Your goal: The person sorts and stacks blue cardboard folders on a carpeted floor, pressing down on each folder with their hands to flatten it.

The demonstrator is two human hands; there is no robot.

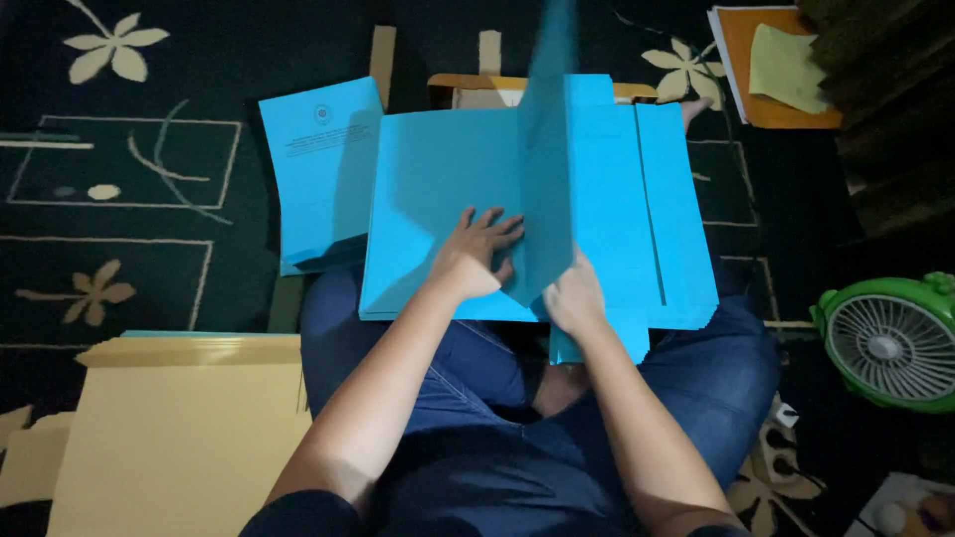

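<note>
Left hand (pixel 476 254) lies flat, fingers spread, on the open blue folder (pixel 438 189) over the lap; right hand (pixel 574 296) grips its raised middle flap (pixel 545 169) near the lower edge.

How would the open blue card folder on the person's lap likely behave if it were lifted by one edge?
The open blue card folder would probably sag a little: it is a thin sheet, though it lies flat across the lap. It looks light; the right hand holds one flap upright by its lower edge. Its creases would likely let the flaps swing.
</note>
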